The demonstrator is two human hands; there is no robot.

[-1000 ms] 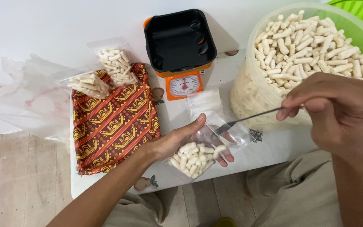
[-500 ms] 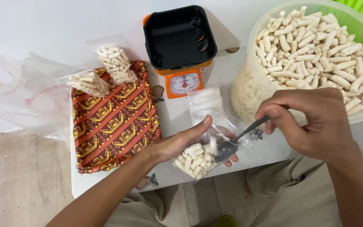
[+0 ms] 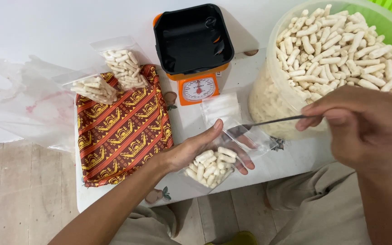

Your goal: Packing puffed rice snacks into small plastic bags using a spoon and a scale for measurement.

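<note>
My left hand [image 3: 195, 149] holds a clear plastic bag [image 3: 218, 159] partly filled with pale stick-shaped snacks, its mouth held wide toward the right. My right hand [image 3: 361, 124] grips the handle of a metal spoon [image 3: 262, 124] whose bowl sits inside the bag's mouth. Just behind my right hand stands a large clear tub [image 3: 277, 97] heaped with the same white snacks [image 3: 341, 50].
An orange kitchen scale [image 3: 198, 88] with a black tray [image 3: 191, 38] stands at the back centre. Two filled snack bags [image 3: 121, 68] [image 3: 91, 88] lie on a red patterned cloth [image 3: 119, 127] at left. Loose clear plastic [image 3: 23, 104] lies further left. The white table edge [image 3: 114, 199] drops to wooden floor.
My right hand has lifted and moved right, drawing the spoon back so it lies level at the bag's mouth. The left hand keeps holding the bag in place.
</note>
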